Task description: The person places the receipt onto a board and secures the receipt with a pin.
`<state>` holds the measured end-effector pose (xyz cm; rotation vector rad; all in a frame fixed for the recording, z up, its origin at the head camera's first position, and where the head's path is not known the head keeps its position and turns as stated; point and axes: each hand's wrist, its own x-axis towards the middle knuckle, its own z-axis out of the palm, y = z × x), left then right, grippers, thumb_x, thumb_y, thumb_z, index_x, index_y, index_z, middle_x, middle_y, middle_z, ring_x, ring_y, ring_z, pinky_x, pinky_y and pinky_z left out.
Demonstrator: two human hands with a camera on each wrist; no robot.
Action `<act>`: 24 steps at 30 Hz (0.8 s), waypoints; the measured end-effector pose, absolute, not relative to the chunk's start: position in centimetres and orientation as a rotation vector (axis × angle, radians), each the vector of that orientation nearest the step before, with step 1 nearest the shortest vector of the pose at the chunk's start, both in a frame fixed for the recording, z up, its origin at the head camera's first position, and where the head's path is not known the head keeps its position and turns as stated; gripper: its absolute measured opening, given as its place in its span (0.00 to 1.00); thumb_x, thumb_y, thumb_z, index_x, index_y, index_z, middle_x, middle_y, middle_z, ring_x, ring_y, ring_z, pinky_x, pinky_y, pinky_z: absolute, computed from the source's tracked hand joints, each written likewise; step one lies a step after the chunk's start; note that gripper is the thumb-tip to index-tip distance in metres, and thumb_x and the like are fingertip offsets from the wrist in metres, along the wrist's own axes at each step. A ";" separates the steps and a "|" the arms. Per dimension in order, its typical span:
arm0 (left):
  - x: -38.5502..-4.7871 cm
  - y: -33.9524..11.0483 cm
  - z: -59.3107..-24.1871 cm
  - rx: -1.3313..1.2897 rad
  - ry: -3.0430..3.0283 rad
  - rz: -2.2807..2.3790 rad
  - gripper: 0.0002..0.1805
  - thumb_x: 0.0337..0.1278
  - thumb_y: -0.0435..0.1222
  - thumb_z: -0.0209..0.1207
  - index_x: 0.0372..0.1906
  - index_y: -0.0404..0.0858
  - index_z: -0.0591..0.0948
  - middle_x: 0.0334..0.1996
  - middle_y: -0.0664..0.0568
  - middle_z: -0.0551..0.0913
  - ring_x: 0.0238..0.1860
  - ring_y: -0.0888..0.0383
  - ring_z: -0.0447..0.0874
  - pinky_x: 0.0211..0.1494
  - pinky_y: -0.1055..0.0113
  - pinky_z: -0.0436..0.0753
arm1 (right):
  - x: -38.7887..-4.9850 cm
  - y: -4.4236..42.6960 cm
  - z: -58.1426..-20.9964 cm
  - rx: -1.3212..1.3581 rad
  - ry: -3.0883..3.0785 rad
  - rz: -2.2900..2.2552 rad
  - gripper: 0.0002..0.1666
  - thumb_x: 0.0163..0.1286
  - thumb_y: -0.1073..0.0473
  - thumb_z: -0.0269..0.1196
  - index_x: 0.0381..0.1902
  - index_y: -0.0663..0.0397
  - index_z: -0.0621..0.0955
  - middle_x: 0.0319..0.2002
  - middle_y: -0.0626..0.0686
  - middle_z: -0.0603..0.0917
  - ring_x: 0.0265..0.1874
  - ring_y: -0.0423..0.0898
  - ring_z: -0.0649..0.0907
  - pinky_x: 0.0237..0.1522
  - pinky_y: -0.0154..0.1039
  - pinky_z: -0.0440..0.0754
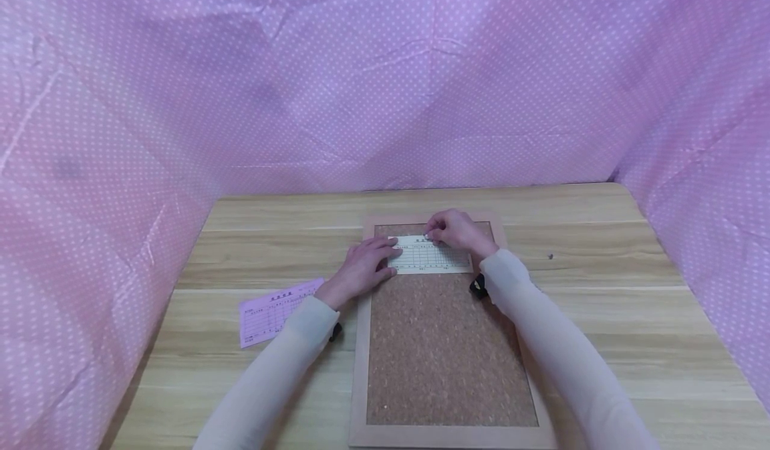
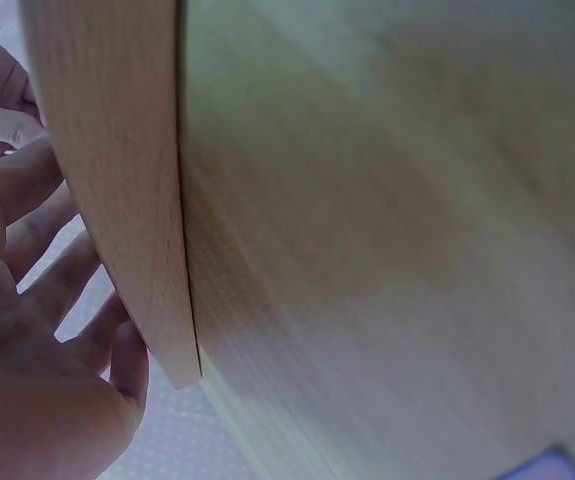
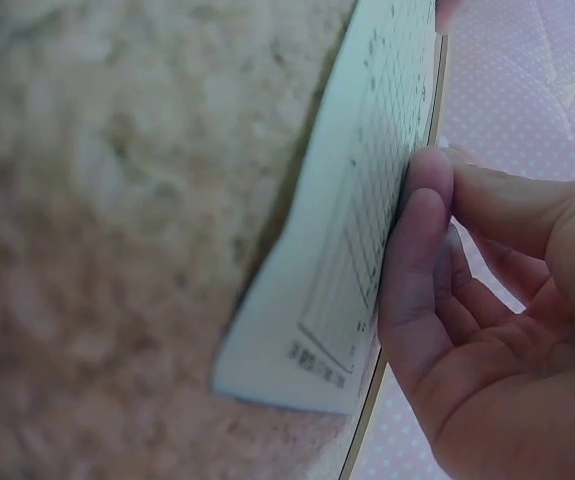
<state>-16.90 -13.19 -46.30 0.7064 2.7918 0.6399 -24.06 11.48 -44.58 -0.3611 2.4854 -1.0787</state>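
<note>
You have pale-yellow printed form (image 1: pixel 424 259) lying crosswise nr far end of wood-framed cork board (image 1: pixel 445 350), edge slightly lifted; tiny white pc. (image 1: pixel 426 236) at form's far edge.

We wear a plain, long, off-white left sleeve (image 1: pixel 275 373) and a matching right sleeve (image 1: pixel 561 353), leaving our left hand (image 1: pixel 363 263) and right hand (image 1: pixel 460 231) bare, with a small black object (image 1: pixel 335 332) beside the left cuff (image 1: pixel 319 315) and another beside the right cuff (image 1: pixel 502 273).
</note>
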 end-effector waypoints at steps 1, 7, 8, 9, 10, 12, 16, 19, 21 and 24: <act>-16.9 -13.2 -46.3 0.708 2.793 0.637 0.26 0.71 0.42 0.64 0.70 0.40 0.78 0.77 0.48 0.68 0.78 0.45 0.59 0.74 0.42 0.63 | -24.1 11.5 -44.6 -0.361 2.485 -1.079 0.08 0.77 0.64 0.62 0.47 0.60 0.86 0.36 0.53 0.86 0.35 0.46 0.83 0.40 0.37 0.81; -17.0 -13.2 -46.4 0.719 2.789 0.640 0.27 0.71 0.42 0.64 0.70 0.40 0.78 0.77 0.48 0.68 0.78 0.45 0.59 0.73 0.41 0.63 | -24.3 11.5 -44.7 -0.364 2.488 -1.083 0.07 0.75 0.63 0.63 0.44 0.60 0.87 0.33 0.52 0.86 0.33 0.45 0.82 0.39 0.37 0.80; -17.0 -13.2 -46.4 0.720 2.789 0.641 0.27 0.71 0.42 0.64 0.70 0.40 0.78 0.77 0.48 0.67 0.78 0.45 0.59 0.73 0.41 0.63 | -24.3 11.5 -44.7 -0.365 2.487 -1.084 0.07 0.75 0.63 0.64 0.44 0.60 0.87 0.32 0.51 0.86 0.33 0.45 0.82 0.38 0.36 0.80; -16.9 -13.3 -46.4 0.720 2.788 0.642 0.27 0.71 0.42 0.64 0.70 0.40 0.78 0.77 0.48 0.67 0.78 0.45 0.59 0.73 0.41 0.63 | -24.3 11.5 -44.7 -0.364 2.482 -1.087 0.07 0.75 0.64 0.64 0.44 0.60 0.87 0.32 0.51 0.86 0.33 0.45 0.82 0.38 0.36 0.79; -17.0 -13.3 -46.4 0.721 2.788 0.642 0.27 0.71 0.42 0.64 0.70 0.40 0.78 0.77 0.48 0.67 0.78 0.45 0.59 0.73 0.41 0.63 | -24.4 11.5 -44.7 -0.365 2.482 -1.088 0.07 0.75 0.64 0.64 0.44 0.60 0.87 0.32 0.51 0.86 0.32 0.45 0.82 0.38 0.36 0.79; -17.0 -13.3 -46.4 0.721 2.788 0.643 0.27 0.71 0.42 0.64 0.70 0.40 0.78 0.77 0.49 0.67 0.78 0.45 0.59 0.73 0.41 0.63 | -24.4 11.5 -44.7 -0.364 2.484 -1.086 0.07 0.75 0.64 0.63 0.44 0.60 0.88 0.31 0.51 0.86 0.32 0.45 0.82 0.38 0.36 0.79; -17.0 -13.3 -46.4 0.719 2.791 0.645 0.26 0.71 0.41 0.64 0.70 0.40 0.78 0.77 0.48 0.68 0.78 0.45 0.59 0.73 0.41 0.63 | -24.5 11.4 -44.7 -0.367 2.502 -1.067 0.07 0.74 0.64 0.64 0.43 0.60 0.88 0.31 0.51 0.86 0.32 0.45 0.82 0.38 0.36 0.80; -17.0 -13.3 -46.4 0.717 2.792 0.644 0.26 0.71 0.41 0.64 0.70 0.40 0.78 0.77 0.48 0.68 0.78 0.44 0.59 0.73 0.41 0.63 | -24.4 11.2 -44.7 -0.359 2.514 -1.054 0.07 0.74 0.64 0.64 0.43 0.60 0.88 0.30 0.51 0.86 0.32 0.45 0.82 0.37 0.37 0.80; -17.0 -13.3 -46.4 0.713 2.788 0.646 0.26 0.71 0.41 0.64 0.70 0.40 0.78 0.77 0.48 0.68 0.78 0.44 0.59 0.73 0.42 0.63 | -24.4 11.1 -44.7 -0.346 2.523 -1.042 0.07 0.74 0.64 0.64 0.43 0.60 0.88 0.30 0.51 0.86 0.31 0.45 0.82 0.37 0.36 0.80; -17.0 -13.3 -46.4 0.707 2.784 0.650 0.26 0.71 0.41 0.64 0.70 0.40 0.78 0.77 0.48 0.68 0.78 0.44 0.59 0.73 0.42 0.62 | -24.3 10.9 -44.6 -0.312 2.534 -1.020 0.08 0.75 0.63 0.64 0.43 0.59 0.89 0.31 0.51 0.86 0.31 0.45 0.82 0.37 0.37 0.80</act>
